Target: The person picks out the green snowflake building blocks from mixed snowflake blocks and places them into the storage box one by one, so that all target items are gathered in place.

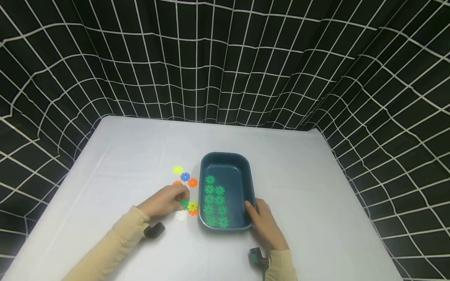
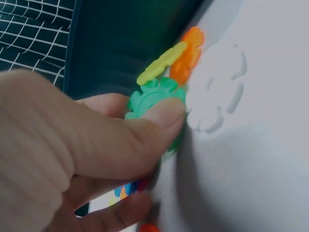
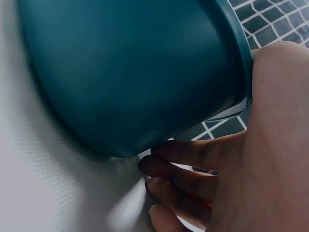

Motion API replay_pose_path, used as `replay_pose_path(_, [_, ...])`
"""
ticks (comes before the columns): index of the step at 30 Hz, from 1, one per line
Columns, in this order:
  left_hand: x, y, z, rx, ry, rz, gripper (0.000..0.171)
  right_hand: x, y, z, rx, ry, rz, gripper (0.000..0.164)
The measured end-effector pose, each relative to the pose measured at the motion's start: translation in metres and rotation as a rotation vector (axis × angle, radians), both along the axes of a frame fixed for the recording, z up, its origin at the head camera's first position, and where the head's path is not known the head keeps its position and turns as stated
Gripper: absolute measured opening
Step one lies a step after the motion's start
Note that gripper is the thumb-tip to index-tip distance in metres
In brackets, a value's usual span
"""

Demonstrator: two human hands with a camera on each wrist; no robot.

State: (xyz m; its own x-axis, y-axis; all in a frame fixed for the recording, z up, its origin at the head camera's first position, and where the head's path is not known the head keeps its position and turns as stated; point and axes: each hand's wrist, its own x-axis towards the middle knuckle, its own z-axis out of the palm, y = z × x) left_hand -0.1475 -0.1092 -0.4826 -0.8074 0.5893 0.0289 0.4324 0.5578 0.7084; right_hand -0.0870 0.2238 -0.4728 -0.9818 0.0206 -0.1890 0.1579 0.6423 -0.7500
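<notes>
My left hand (image 1: 165, 201) pinches a green notched plastic disc (image 2: 145, 100) between thumb and fingers, just left of the dark teal tray (image 1: 239, 177). Close to those fingertips, a yellow disc (image 1: 192, 206) overlaps an orange disc (image 1: 193, 212), and a white disc (image 1: 181, 216) lies nearer the front. Inside the tray, several green discs (image 1: 209, 199) are laid out in two columns along the left side. My right hand (image 1: 266, 226) holds the tray's right wall near the front corner, its thumb over the rim and its fingers along the outside.
Beyond my left hand lie a lime-yellow disc (image 1: 177, 169), a blue disc (image 1: 185, 176), an orange disc (image 1: 192, 182) and another, partly covered orange disc (image 1: 177, 182). A white cloth (image 1: 302, 187) covers the table. Black curtains (image 1: 197, 58) with white grid lines stand behind and at the sides.
</notes>
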Motion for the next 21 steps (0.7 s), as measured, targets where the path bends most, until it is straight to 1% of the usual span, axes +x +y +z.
replay_pose_path(4, [0.0, -0.001, 0.008, 0.067, 0.044, -0.02, 0.025, 0.0, -0.001, 0.002, -0.003, -0.004, -0.001, 0.069])
replay_pose_path(7, [-0.006, -0.004, 0.02, 0.095, 0.087, -0.004, 0.022, -0.001, 0.0, 0.003, -0.005, 0.002, 0.003, 0.07])
replay_pose_path(12, [-0.027, -0.005, 0.045, 0.127, 0.175, 0.083, 0.024, -0.001, 0.0, 0.003, -0.003, 0.009, 0.006, 0.071])
replay_pose_path(15, [-0.04, 0.001, 0.06, 0.155, 0.19, 0.127, 0.024, 0.001, 0.0, 0.002, -0.003, 0.004, 0.0, 0.072])
replay_pose_path(19, [-0.055, 0.018, 0.075, 0.163, 0.188, 0.135, 0.023, 0.001, 0.001, 0.001, 0.001, -0.001, -0.007, 0.072])
replay_pose_path(21, [-0.061, 0.028, 0.08, 0.15, 0.188, 0.114, 0.023, 0.002, 0.0, 0.0, 0.002, -0.005, -0.009, 0.072])
